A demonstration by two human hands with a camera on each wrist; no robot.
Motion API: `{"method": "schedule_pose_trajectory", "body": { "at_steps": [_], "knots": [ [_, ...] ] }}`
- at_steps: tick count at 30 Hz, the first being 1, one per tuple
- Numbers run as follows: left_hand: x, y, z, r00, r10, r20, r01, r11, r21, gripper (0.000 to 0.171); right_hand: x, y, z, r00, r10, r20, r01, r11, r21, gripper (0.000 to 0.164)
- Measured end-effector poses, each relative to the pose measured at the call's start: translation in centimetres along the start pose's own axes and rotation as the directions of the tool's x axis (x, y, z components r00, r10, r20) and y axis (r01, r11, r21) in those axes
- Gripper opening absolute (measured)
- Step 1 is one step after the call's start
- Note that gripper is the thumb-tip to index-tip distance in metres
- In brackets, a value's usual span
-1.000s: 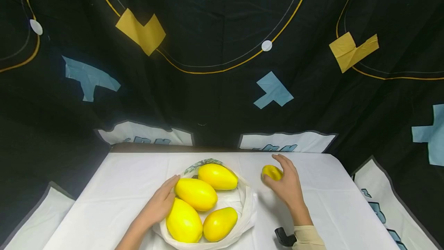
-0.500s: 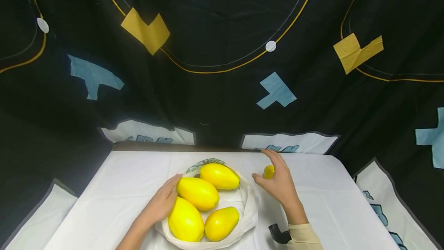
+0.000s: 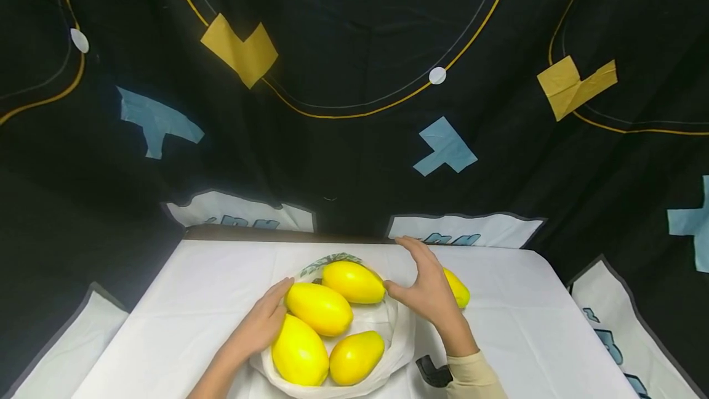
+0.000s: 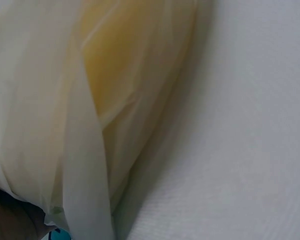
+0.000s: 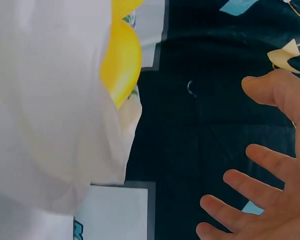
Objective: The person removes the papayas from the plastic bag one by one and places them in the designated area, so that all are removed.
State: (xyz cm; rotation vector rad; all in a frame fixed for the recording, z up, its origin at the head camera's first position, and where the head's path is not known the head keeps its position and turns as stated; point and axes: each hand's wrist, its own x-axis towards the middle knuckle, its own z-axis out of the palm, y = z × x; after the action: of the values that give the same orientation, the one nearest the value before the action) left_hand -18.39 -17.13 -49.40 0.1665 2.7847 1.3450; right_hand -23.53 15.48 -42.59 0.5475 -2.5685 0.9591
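A white bag [image 3: 401,350] with its mouth turned wide sits on the table, several yellow mangoes [image 3: 320,308] lying in it. My left hand [image 3: 263,322] rests along the bag's left rim, fingers fairly straight, beside the mangoes. My right hand [image 3: 429,297] hovers just right of the bag, thumb and fingers spread apart and holding nothing. In the right wrist view its fingers [image 5: 255,187] face the bag's side across a gap. Another mango [image 3: 456,288] lies on the table behind the right hand, partly hidden by it.
White cloth covers the table [image 3: 543,337]. Behind it hangs a black cloth [image 3: 354,171] with yellow and blue patches. A black wrist-worn piece [image 3: 434,372] sits at the right sleeve [image 3: 476,377].
My right hand has moved left from the loose mango to near the bag, and more of that mango shows on its right. The left hand stays at the rim. The view has shifted slightly.
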Motion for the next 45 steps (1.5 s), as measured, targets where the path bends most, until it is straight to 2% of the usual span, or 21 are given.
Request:
{"method": "schedule_pose_trajectory", "body": {
  "at_steps": [8,15,30,39,45],
  "knots": [
    [0.1,-0.1,0.1,1.0,0.0,-0.001,0.0,1.0,-0.001,0.051,0.2,-1.1,1.2,0.999,0.002,0.037,-0.004,0.999,0.035,0.076],
    [0.0,0.0,0.2,1.0,0.004,-0.001,-0.004,1.0,-0.007,0.051,0.6,-2.6,2.2,0.997,0.004,0.082,-0.003,1.0,-0.006,0.078],
    [0.0,0.3,0.0,1.0,0.012,-0.016,-0.012,1.0,0.018,0.051,0.8,-4.1,4.5,0.986,-0.091,0.14,0.083,0.994,0.066,0.079],
    [-0.2,0.3,0.0,1.0,0.005,-0.008,-0.005,1.0,0.008,0.051,0.7,-4.5,5.5,0.979,-0.092,0.182,0.075,0.992,0.096,0.077],
    [-0.3,0.4,-0.1,1.0,0.019,-0.021,-0.019,1.0,0.006,0.05,0.7,-5.0,6.1,0.967,-0.083,0.241,0.053,0.99,0.13,0.076]
  ]
}}
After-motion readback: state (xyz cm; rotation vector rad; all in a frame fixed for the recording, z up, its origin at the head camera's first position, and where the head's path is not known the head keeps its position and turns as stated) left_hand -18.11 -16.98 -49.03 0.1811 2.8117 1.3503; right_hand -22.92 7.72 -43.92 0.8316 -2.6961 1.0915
